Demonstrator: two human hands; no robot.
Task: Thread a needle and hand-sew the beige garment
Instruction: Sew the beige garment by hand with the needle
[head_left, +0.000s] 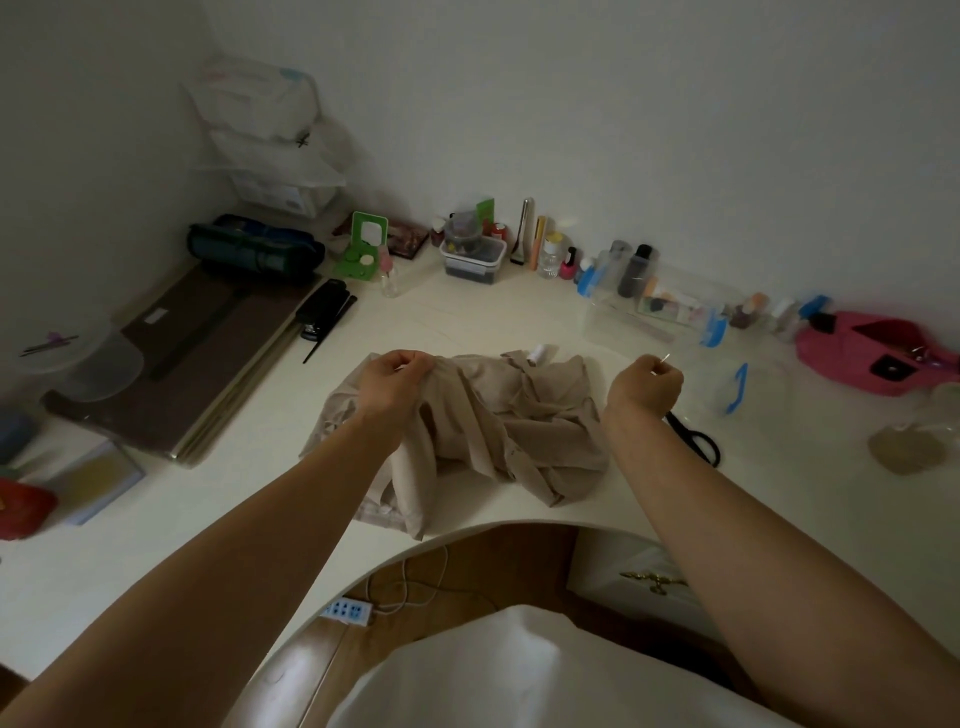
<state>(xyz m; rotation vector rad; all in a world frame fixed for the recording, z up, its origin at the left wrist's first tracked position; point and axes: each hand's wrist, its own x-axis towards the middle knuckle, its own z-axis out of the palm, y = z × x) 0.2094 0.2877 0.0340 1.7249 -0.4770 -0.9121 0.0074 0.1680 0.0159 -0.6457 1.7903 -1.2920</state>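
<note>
The beige garment (483, 421) lies crumpled on the white table (467, 322), with one part hanging over the front edge. My left hand (392, 379) grips a fold of the garment at its far left corner. To the right of the cloth, my right hand (647, 384) pinches a thin needle (665, 357) whose tip sticks up above the fingers. A small white thread spool (539, 353) sits at the garment's far edge. No thread is visible between needle and cloth.
Black scissors (696, 441) lie just right of my right wrist. A clear box with blue clips (654, 306), small bottles (597, 265) and a pink case (872, 353) stand at the back right. A stapler (324, 309), brown folders (208, 364) and a clear cup (93, 364) sit left.
</note>
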